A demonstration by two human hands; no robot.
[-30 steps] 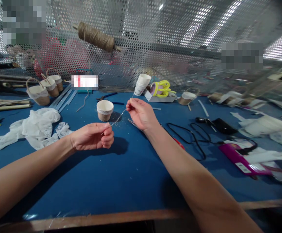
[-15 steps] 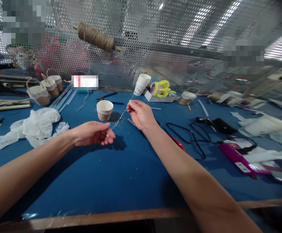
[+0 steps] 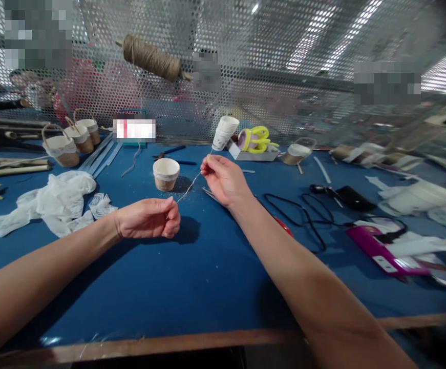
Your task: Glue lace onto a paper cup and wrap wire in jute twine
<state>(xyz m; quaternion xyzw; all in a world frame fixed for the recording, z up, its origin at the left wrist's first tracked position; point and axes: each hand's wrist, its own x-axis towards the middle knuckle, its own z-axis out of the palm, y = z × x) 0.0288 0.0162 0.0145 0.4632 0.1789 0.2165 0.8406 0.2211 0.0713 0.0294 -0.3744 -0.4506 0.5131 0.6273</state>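
A thin, pale, twisted strand (image 3: 189, 189) stretches slantwise between my hands above the table; whether it is wire or string I cannot tell. My left hand (image 3: 148, 219) pinches its lower end, fingers curled in. The other end is between the thumb and fingertips of my right hand (image 3: 225, 179), farther up and right. Just behind the strand a small pot (image 3: 165, 182) stands upright on the blue tabletop, brown below with a white lace band at the rim and no handle. Metal tips of a red-handled tool (image 3: 208, 192) show partly under my right wrist.
At the left are several handled pots (image 3: 64, 155), white lace fabric (image 3: 59, 197), clear glue sticks (image 3: 99, 156) and wooden sticks (image 3: 19, 170). Blue-handled pliers (image 3: 174, 151) and stacked paper cups (image 3: 225, 134) lie farther back. A black cord (image 3: 292, 207) and purple device (image 3: 376, 251) occupy the right.
My left hand has closed its fingers around the strand's lower end and shifted slightly left. My right hand has risen a little, and the strand now looks thinner and tauter.
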